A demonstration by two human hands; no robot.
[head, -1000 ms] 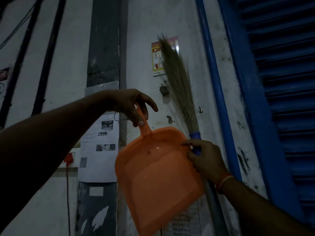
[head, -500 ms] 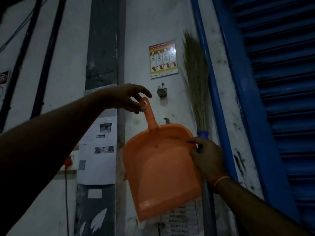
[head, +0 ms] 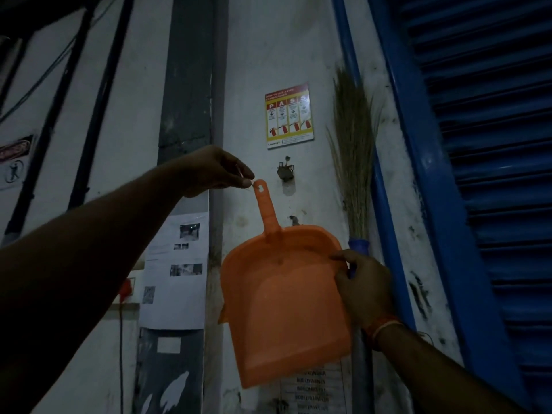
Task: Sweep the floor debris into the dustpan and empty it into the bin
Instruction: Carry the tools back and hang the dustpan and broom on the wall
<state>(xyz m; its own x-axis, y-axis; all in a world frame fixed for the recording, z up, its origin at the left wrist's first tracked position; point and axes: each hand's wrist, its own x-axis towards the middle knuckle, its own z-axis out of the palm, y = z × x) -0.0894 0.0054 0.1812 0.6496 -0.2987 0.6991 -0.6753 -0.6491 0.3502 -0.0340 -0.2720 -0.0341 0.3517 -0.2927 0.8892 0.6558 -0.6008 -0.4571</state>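
An orange plastic dustpan hangs upright in front of the white wall, handle up. My left hand pinches the very tip of the handle, beside its hanging hole. My right hand grips the broom's handle just below its blue collar, with a fingertip on the dustpan's right rim. The broom stands upright against the wall, its grass bristles pointing up beside the blue pipe. The floor, any debris and the bin are out of view.
A small metal hook sticks out of the wall just right of the handle tip. Above it hangs a fire-extinguisher poster. A blue roller shutter fills the right side. Paper notices and dark cables cover the left wall.
The dustpan has risen and swung upright. My left hand slid from the handle's base to its tip. The broom tilted upright and moved right against the wall.
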